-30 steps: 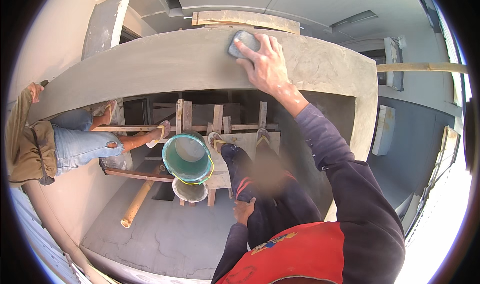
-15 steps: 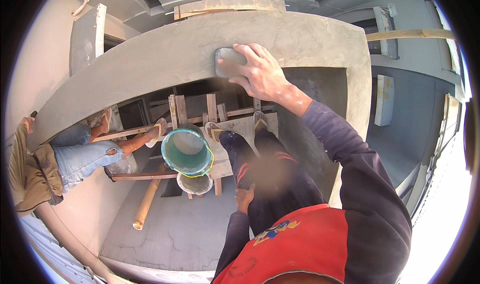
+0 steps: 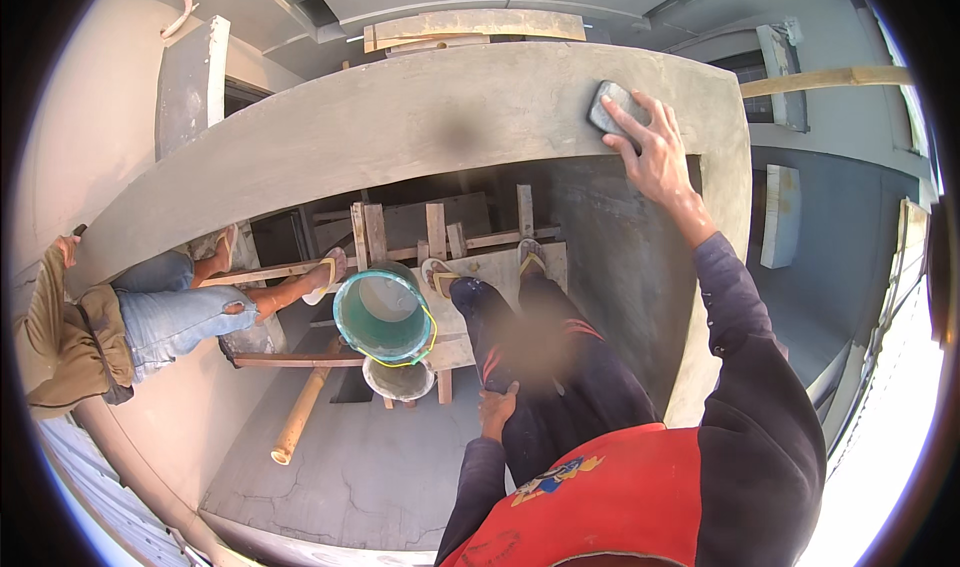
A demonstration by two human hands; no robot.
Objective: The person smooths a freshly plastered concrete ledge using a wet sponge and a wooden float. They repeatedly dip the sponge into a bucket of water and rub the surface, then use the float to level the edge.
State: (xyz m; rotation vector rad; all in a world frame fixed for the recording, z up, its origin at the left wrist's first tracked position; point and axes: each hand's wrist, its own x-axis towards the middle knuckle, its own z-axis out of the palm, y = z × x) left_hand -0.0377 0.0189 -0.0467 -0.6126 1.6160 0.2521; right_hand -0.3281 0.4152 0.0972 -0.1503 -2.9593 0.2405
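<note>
My right hand (image 3: 650,142) grips a grey block-like sponge (image 3: 612,109), pressed against the plastered concrete beam (image 3: 300,132) near its right end. The beam's face carries pale, uneven patches. My left hand (image 3: 496,407) rests lower down on my dark trouser leg, fingers curled against the cloth. Beside my sandalled feet a green bucket with a yellow handle (image 3: 382,315) stands on the plank platform (image 3: 510,267), with cloudy liquid in it. Just below it is a smaller pale pail (image 3: 398,382).
A co-worker in torn jeans (image 3: 180,317) perches at the left, one hand (image 3: 70,249) at the beam. Wooden battens (image 3: 435,222) rise behind the platform. A bamboo pole (image 3: 300,417) leans below, above a cracked grey slab (image 3: 310,507). Another pole (image 3: 830,77) sticks out at the right.
My right hand with the block has swept to the right along the beam, first dropping slightly, then rising toward the right end. My left hand stays on my leg.
</note>
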